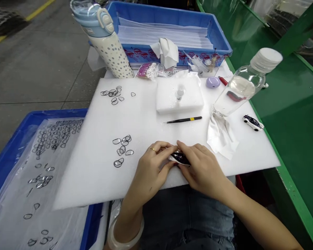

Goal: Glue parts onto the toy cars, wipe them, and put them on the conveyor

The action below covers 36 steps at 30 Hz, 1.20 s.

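Between both hands, near the front edge of the white foam board (86,166), is a small black-and-white toy car (181,158). My left hand (153,166) grips its left end, fingers above and thumb below. At the car's right end, my right hand (202,166) is closed on it in the same way, and the fingers cover part of the body. Black tweezers (182,120) with a yellow band lie just beyond the hands. Small dark-rimmed clear rings (122,150) sit in loose groups to the left. Another toy car (253,123) stands at the right.
A foam block (179,100) holds a small vial. A clear bottle (234,90) stands on tissue (221,135) at right. Behind are a dotted tumbler (112,55) and a blue crate (169,10). A blue tray (54,114) with more rings is at left. A green ledge (289,132) runs along the right.
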Available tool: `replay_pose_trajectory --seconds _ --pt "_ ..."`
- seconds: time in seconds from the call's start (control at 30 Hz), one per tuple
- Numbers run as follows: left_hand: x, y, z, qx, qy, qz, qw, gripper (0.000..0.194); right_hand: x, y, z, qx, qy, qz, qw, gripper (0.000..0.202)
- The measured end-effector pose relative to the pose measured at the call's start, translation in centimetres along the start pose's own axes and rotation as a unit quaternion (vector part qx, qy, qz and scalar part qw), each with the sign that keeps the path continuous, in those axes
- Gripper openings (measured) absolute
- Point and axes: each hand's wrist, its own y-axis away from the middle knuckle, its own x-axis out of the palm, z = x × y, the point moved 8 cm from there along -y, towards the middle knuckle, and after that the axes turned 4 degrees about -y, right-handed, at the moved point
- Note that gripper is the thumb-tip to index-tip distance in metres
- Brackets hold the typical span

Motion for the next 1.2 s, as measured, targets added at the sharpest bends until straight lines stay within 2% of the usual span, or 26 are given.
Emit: replay_pose_trajectory --seconds 0.07,0.1,0.17,0.2,0.23,0.27,0.3,0.33,0.4,0.43,0.5,0.57,0.63,0.73,0.8,0.87,0.93,1.03,1.13,1.2 --pt "-0.1 0.2 0.2 -0.011 -0.003 0.006 1.000 0.039 -0.9 0.0 -1.0 0.002 -0.003 0.003 1.000 0.050" --pt "0.0 0.3 0.3 -0.015 -0.007 0.008 1.000 0.041 -2.2 0.6 -2.4 0.016 -0.001 -0.017 1.000 0.050" --pt "0.0 0.5 0.3 -0.015 -0.024 0.010 1.000 0.043 -6.9 3.6 -7.2 0.088 0.031 -0.100 0.991 0.049" --pt "0.1 0.6 0.2 -0.007 -0.034 0.009 0.999 0.042 -10.1 6.2 -10.6 0.170 0.082 -0.164 0.968 0.049" --pt "0.1 0.7 0.0 0.003 -0.044 0.006 0.999 0.039 -13.4 9.6 -13.9 0.266 0.141 -0.224 0.927 0.050" --pt "0.2 0.8 -0.2 0.015 -0.053 0.002 0.998 0.036 -16.2 13.3 -17.1 0.377 0.192 -0.246 0.872 0.053" --pt "0.2 0.9 -0.3 0.025 -0.061 0.000 0.998 0.033 -18.2 16.8 -19.8 0.474 0.230 -0.224 0.820 0.056" --pt "0.3 1.0 -0.4 0.033 -0.068 -0.001 0.997 0.032 -19.5 19.5 -21.9 0.534 0.252 -0.178 0.787 0.056" --pt "0.4 1.0 -0.3 0.041 -0.076 0.001 0.996 0.030 -21.4 22.5 -24.2 0.578 0.263 -0.135 0.760 0.051" --pt "0.5 1.0 -0.2 0.042 -0.079 0.002 0.996 0.030 -22.0 22.5 -24.9 0.578 0.266 -0.127 0.761 0.051" --pt "0.4 0.9 0.0 0.045 -0.083 -0.003 0.996 0.029 -22.9 19.9 -26.6 0.557 0.273 -0.130 0.773 0.053" --pt "0.2 0.7 0.1 0.050 -0.087 -0.020 0.995 0.028 -23.1 14.8 -29.8 0.526 0.272 -0.125 0.796 0.055" --pt "0.1 0.6 0.2 0.056 -0.091 -0.032 0.994 0.028 -22.5 8.8 -34.4 0.506 0.260 -0.090 0.817 0.048" --pt "0.1 0.5 0.5 0.051 -0.091 -0.046 0.993 0.027 -21.2 1.5 -40.8 0.513 0.261 -0.036 0.817 0.040" --pt "0.2 0.4 0.7 0.043 -0.083 -0.064 0.993 0.026 -20.6 -1.0 -43.4 0.529 0.264 -0.023 0.807 0.039" --pt "0.2 0.1 0.7 0.037 -0.076 -0.078 0.993 0.026 -20.4 -1.6 -44.6 0.544 0.265 -0.029 0.795 0.035" --pt "0.2 -0.2 0.5 0.032 -0.073 -0.082 0.993 0.024 -20.7 -0.6 -44.7 0.549 0.267 -0.044 0.791 0.032" --pt "0.0 -0.5 -0.3 0.036 -0.076 -0.083 0.993 0.024 -21.7 2.9 -42.6 0.518 0.266 -0.061 0.810 0.027" --pt "0.0 -0.3 -1.0 0.048 -0.083 -0.075 0.993 0.026 -22.3 7.4 -37.3 0.474 0.254 -0.080 0.839 0.036" --pt "0.4 -0.1 -1.3 0.050 -0.087 -0.062 0.993 0.028 -21.1 9.0 -31.3 0.410 0.234 -0.103 0.876 0.042"
